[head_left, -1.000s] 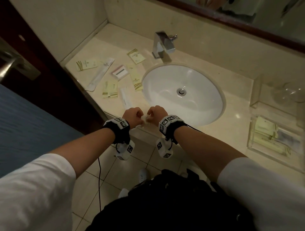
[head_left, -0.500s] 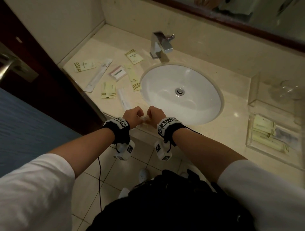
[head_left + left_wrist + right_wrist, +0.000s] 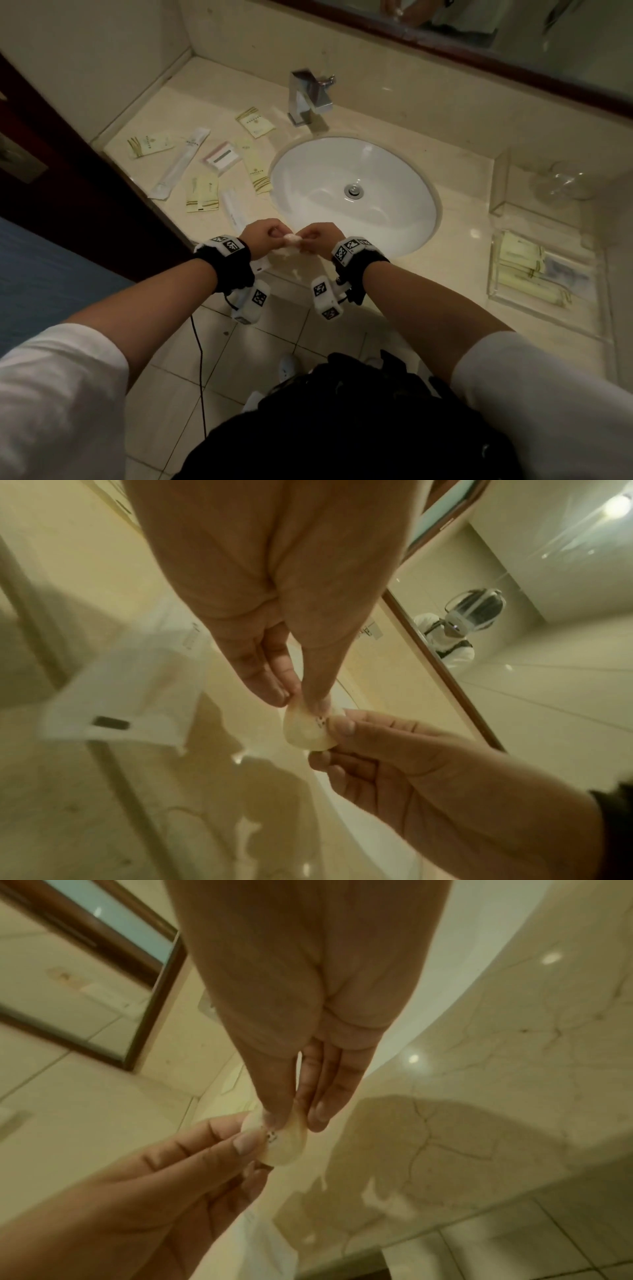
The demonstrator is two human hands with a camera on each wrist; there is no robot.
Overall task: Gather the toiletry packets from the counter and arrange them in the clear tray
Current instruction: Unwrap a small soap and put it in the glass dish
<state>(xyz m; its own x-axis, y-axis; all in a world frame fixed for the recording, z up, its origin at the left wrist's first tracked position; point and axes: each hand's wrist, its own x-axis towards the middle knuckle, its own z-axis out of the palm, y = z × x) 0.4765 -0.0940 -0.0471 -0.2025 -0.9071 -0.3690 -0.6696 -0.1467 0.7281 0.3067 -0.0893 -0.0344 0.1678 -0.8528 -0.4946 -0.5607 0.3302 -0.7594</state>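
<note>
Both hands meet over the counter's front edge and pinch one small round pale packet between thumb and fingers. My left hand holds its left side and my right hand its right. The left wrist view shows the packet under my left hand; the right wrist view shows the packet under my right hand. Several packets lie left of the sink: yellow ones, a long white one and a pink-edged one. The clear tray at right holds several packets.
A white oval sink with a chrome faucet fills the counter's middle. A second clear tray with a glass stands behind the first. A dark door borders the counter at left. A mirror runs along the back wall.
Both hands have stayed at the counter's front edge. They have drawn slightly apart, and the small packet shows more plainly between them.
</note>
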